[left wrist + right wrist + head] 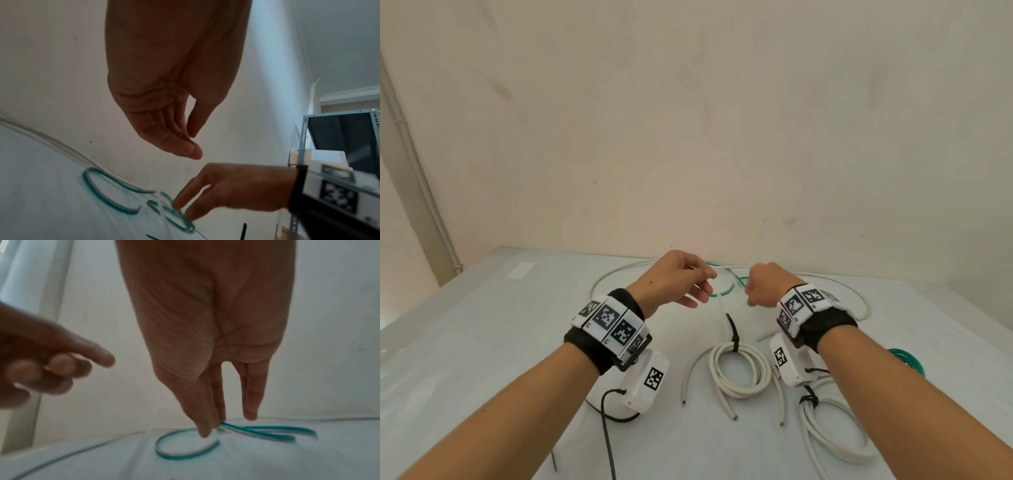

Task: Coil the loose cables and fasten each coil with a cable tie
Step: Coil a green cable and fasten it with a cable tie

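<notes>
A loose green cable point(726, 290) lies in loops near the wall, at the far side of the table point(482, 342). My right hand point(753, 294) reaches down onto it. In the right wrist view two strands of the green cable point(185, 456) rise to the fingertips of my right hand point(226, 426), pinched between fingers, while the thumb stands apart. My left hand point(688, 284) hovers just left of it with loosely bent fingers and holds nothing. The left wrist view shows my left hand point(195, 146) above the green cable point(102, 198) and my right hand point(183, 212).
A white coil point(714, 366) with a black cable tie point(734, 337) lies at mid-table. A second tied white coil point(810, 435) lies front right and a green coil point(907, 359) at the right. A long loose white cable point(613, 274) curves along the back. The wall stands directly behind.
</notes>
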